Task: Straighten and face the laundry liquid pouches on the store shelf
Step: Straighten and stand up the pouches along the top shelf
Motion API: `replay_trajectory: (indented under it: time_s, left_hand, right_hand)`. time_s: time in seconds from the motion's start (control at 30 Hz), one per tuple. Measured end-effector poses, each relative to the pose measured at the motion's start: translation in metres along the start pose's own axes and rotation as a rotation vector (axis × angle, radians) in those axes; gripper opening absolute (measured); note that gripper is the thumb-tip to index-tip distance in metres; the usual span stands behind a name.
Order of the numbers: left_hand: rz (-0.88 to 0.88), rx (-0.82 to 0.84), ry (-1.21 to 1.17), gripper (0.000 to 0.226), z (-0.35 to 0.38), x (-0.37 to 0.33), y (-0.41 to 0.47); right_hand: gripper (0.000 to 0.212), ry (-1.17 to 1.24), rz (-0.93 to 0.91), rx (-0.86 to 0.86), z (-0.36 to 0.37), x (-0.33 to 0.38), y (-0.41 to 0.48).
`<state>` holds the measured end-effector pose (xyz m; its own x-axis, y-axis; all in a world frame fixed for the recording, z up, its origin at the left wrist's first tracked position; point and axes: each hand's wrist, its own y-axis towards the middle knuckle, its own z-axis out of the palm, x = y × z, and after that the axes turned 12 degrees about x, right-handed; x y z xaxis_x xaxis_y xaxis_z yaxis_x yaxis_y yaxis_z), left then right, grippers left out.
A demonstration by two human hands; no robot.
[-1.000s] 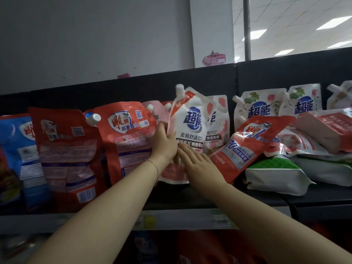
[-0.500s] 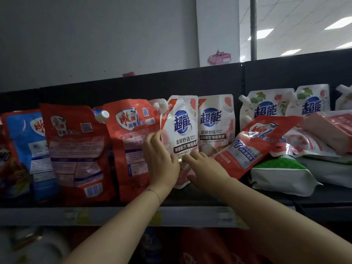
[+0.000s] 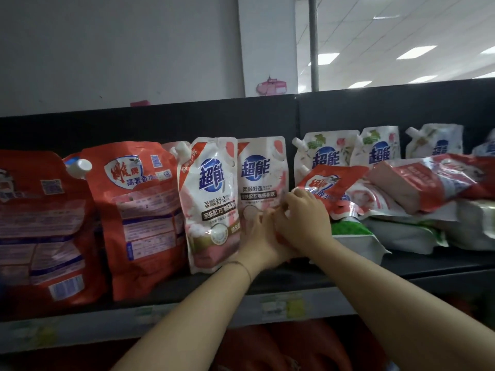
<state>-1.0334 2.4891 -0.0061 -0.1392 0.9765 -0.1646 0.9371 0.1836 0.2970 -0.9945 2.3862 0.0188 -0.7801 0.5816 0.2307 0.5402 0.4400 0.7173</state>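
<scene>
**Both hands low on the second white pouch**

We're at the black metal shelf (image 3: 428,266), and both hands are crowded low on the white-and-pink spouted laundry pouch (image 3: 261,178). It stands upright with its blue logo to the front, just beside the twin white-and-pink pouch (image 3: 211,199) on its left. The left hand (image 3: 255,236) lies against the pouch's lower front, but it is blurred, so I cannot tell whether its grip is wide or closed. The right hand (image 3: 304,219) sits over it at the pouch's lower right edge with fingers curled. That grip looks narrow, but what it holds, if anything, is hidden.

The step looks like squaring this pouch up. To do it well, seat the base flat on the shelf and nudge from low down so the soft body doesn't buckle. Then bring its face level with the twin's. Watch the red foil pouch (image 3: 326,183) leaning in from the right: it looks ready to slide.
</scene>
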Motion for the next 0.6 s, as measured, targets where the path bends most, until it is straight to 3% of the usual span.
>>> replay_trajectory:
  time_s: [0.13, 0.23, 0.6]
  left_hand:
    - [0.002, 0.055, -0.095, 0.110, 0.001, -0.016, 0.014]
    - [-0.003, 0.060, -0.181, 0.108, 0.004, -0.011, 0.018]
    - [0.161, -0.051, -0.065, 0.090, 0.014, -0.005, 0.015]
  right_hand:
    - [0.027, -0.060, 0.151, 0.080, -0.004, -0.014, 0.007]
    - [0.033, -0.167, 0.140, 0.117, 0.004, -0.021, 0.003]
    - [0.033, -0.065, -0.113, -0.245, 0.028, -0.036, -0.007]
